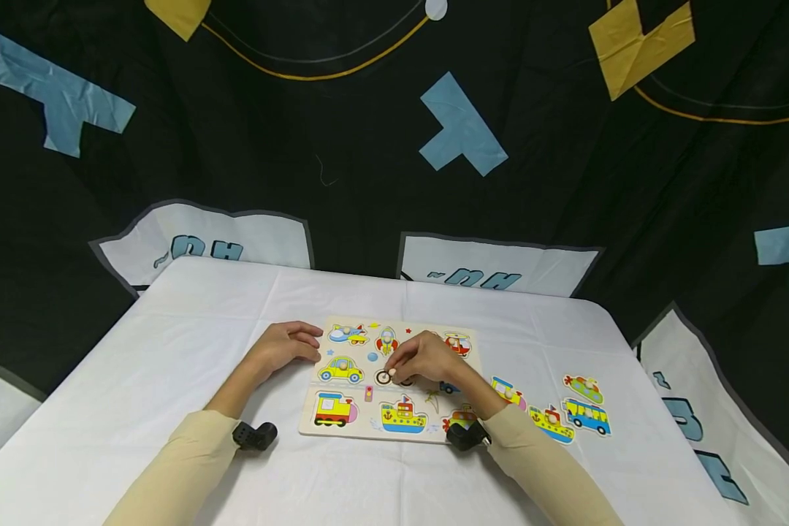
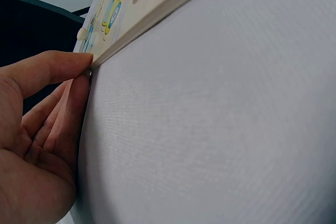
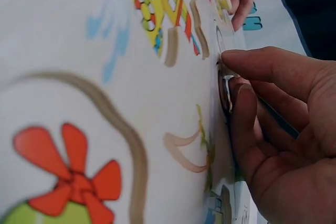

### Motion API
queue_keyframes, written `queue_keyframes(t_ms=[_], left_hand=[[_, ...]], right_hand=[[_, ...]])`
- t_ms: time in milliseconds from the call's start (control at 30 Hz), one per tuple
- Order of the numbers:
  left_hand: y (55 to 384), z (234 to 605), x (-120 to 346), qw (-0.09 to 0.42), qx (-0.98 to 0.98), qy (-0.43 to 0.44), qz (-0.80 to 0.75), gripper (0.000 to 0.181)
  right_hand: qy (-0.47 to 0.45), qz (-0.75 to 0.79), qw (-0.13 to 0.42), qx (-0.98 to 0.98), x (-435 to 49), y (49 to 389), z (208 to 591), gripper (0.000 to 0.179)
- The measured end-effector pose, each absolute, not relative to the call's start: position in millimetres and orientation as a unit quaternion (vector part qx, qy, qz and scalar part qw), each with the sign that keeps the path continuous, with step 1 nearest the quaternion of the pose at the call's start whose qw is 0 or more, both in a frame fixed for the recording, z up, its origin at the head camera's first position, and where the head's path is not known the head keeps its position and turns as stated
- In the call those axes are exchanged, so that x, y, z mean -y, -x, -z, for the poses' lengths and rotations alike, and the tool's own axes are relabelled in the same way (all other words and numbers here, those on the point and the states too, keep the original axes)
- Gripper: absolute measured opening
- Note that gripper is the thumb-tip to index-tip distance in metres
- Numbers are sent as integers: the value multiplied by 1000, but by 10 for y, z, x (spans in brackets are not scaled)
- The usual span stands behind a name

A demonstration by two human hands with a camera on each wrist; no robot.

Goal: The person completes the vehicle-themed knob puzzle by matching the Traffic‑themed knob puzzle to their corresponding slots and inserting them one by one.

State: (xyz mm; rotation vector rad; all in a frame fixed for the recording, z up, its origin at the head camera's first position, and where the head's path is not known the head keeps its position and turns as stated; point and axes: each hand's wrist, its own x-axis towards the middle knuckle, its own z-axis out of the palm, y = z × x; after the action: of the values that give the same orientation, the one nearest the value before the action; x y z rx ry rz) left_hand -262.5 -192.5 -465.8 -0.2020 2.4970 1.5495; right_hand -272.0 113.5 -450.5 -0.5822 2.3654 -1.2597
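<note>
A wooden vehicle puzzle board [image 1: 309,409] lies flat on the white-covered table. My right hand [image 1: 427,358] is over its middle and pinches the bicycle piece [image 1: 383,377], whose wheels show on both sides of the fingertips. In the right wrist view, thumb and fingers [image 3: 244,103] meet low at the board's surface; most of the bicycle is hidden behind them. At the board's left edge rests my left hand [image 1: 286,343], thumb and fingertips touching the side. Near the hands are the car [image 1: 342,369], the rocket [image 1: 386,341] and the plane picture [image 1: 347,334].
Right of the board lie loose pieces: a train [image 1: 508,391], a ship [image 1: 552,424], a bus [image 1: 587,416] and a submarine [image 1: 584,389]. The white table [image 1: 342,482] ends at a black curtain [image 1: 342,183] behind. Dark wrist cameras [image 1: 255,436] sit on both sleeves.
</note>
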Motion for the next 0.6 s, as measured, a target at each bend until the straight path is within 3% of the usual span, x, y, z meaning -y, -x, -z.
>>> queue_keyframes(t_ms=[600], left_hand=[[2628, 4668, 1926, 98, -841, 66, -528, 53]], right_hand=[[161, 448, 171, -862, -1484, 2774, 4261, 27]])
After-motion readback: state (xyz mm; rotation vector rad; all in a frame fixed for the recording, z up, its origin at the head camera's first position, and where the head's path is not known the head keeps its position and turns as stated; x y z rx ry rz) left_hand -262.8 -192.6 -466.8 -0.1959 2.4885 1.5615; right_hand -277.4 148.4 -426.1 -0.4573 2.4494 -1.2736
